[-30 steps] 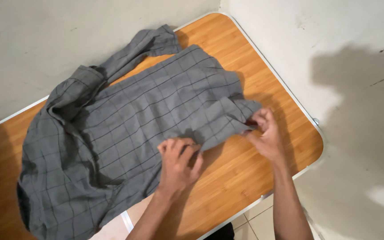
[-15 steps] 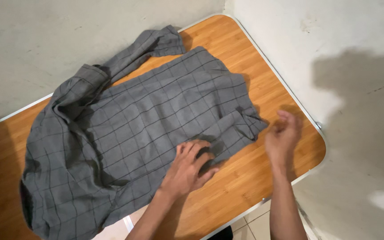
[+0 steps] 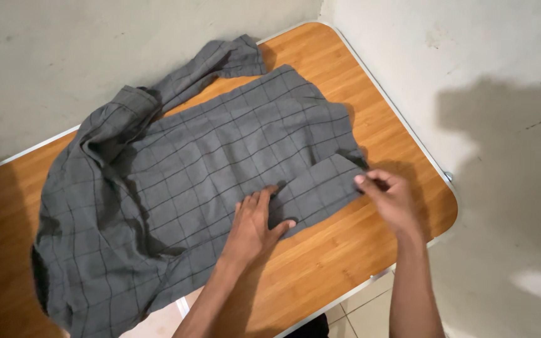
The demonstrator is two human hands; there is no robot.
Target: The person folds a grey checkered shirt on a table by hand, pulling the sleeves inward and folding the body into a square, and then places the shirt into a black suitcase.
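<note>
A grey checked shirt [image 3: 208, 169] lies spread on a wooden table [image 3: 352, 238]. Its folded cuff end [image 3: 327, 184] points toward the right edge. My left hand [image 3: 253, 222] presses flat on the fabric near the front edge, fingers spread. My right hand [image 3: 388, 197] pinches the corner of the folded cuff end with thumb and fingers. One long sleeve [image 3: 211, 66] runs toward the back wall.
The table has a pale metal rim [image 3: 402, 122] and stands in a corner of grey walls [image 3: 95, 50]. Tiled floor [image 3: 364, 316] shows below the front edge. My shadow falls on the right wall.
My right hand let go of the cuff end, drew off to the right, and has now come back to pinch its corner. My left hand slid a little right on the fabric.
</note>
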